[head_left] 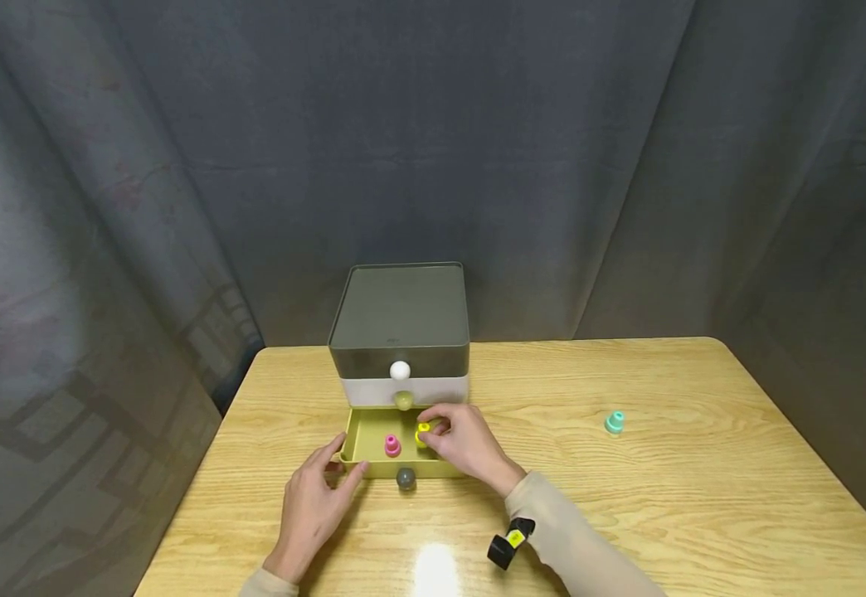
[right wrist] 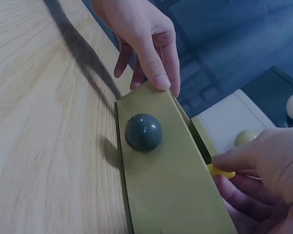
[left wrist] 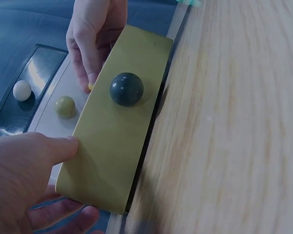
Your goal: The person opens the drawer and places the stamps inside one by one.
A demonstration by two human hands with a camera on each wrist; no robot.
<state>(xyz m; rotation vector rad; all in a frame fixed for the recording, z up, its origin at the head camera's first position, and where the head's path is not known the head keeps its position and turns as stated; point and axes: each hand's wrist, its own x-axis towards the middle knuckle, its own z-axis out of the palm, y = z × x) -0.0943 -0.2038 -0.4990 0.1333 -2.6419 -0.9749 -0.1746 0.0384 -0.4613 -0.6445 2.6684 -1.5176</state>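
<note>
The bottom drawer point(head_left: 373, 469) of a small stacked drawer unit point(head_left: 403, 311) is pulled out, olive-yellow with a dark round knob point(head_left: 406, 478). My left hand point(head_left: 315, 502) holds its front left corner, thumb at the front panel's top edge and fingers along the outer side. Over the drawer's right half, my right hand point(head_left: 466, 444) pinches a small yellow stepped piece point(head_left: 423, 429) between thumb and fingers. In the right wrist view, that yellow piece point(right wrist: 220, 171) shows just behind the front panel. A pink stepped piece point(head_left: 392, 446) stands inside the drawer, left of the yellow one.
A teal stepped piece point(head_left: 615, 422) stands on the wooden table point(head_left: 702, 497), well to the right. Above the pulled-out drawer are a white drawer with an olive knob point(head_left: 403, 400) and a dark one with a white knob point(head_left: 400, 370). Grey curtains point(head_left: 418, 149) hang behind.
</note>
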